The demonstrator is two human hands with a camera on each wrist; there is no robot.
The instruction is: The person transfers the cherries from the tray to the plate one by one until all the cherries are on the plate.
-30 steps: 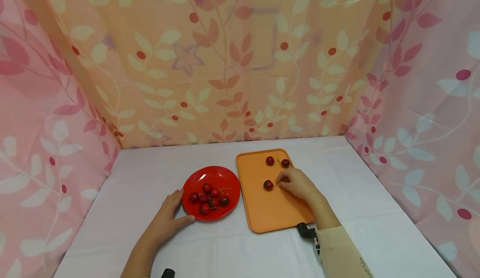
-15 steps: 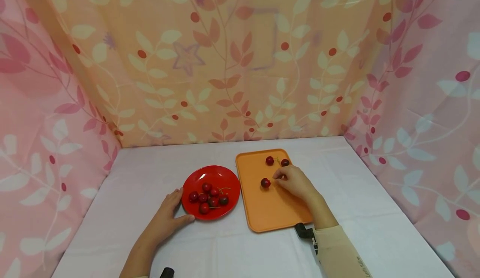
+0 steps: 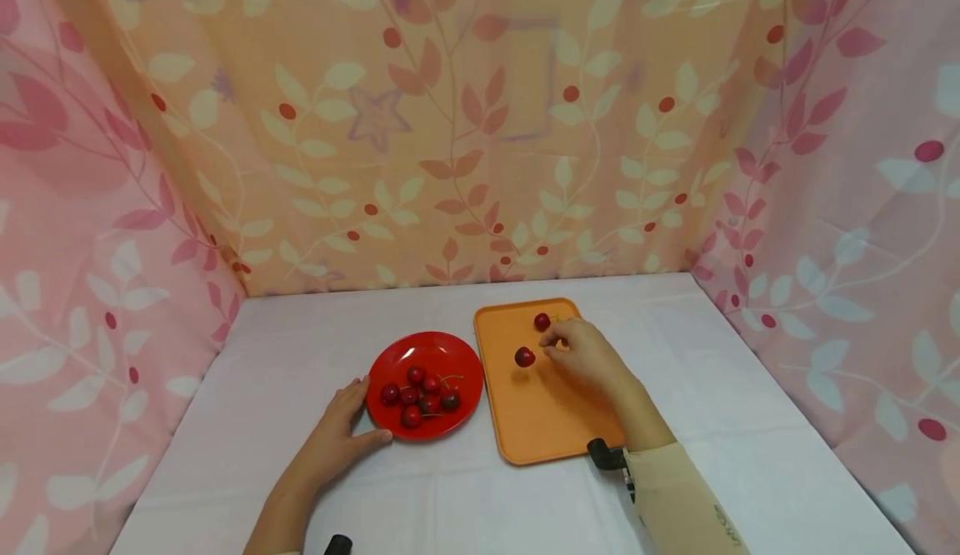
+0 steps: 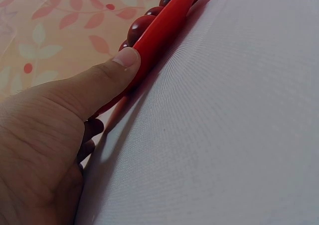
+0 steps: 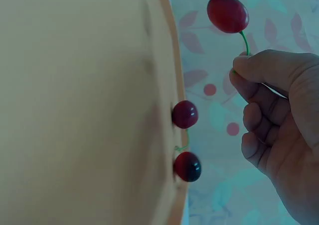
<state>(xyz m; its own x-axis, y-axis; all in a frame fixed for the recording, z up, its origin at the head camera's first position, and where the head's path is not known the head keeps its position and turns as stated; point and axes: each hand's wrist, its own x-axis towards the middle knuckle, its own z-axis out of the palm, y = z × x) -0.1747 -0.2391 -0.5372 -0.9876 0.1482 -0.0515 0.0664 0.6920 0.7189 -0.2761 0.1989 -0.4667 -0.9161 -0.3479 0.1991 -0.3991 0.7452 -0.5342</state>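
My right hand [image 3: 585, 357] pinches a dark red cherry [image 3: 525, 357] by its green stem between thumb and forefinger. In the right wrist view this cherry hangs clear of the orange tray [image 3: 517, 434], whose surface fills the left side. Two more cherries sit near the tray's far end: one cherry [image 3: 542, 321] shows in the head view, while the darker cherry [image 5: 188, 167] is hidden there behind my right hand. My left hand [image 3: 330, 438] rests against the near left rim of a red plate [image 3: 465, 355], its thumb [image 4: 127, 58] on the edge. Several cherries [image 3: 412, 416] lie in the plate.
A white cloth [image 3: 435, 505] covers the table. The plate stands right beside the tray's left edge. Leaf-patterned curtains [image 3: 450, 122] enclose the back and both sides. A black wrist-camera piece [image 3: 604, 455] sits below the right hand, close to the tray's near edge.
My right hand has risen and shifted slightly left and away from me, lifting the cherry by its stem off the tray. My left hand stays at the plate.
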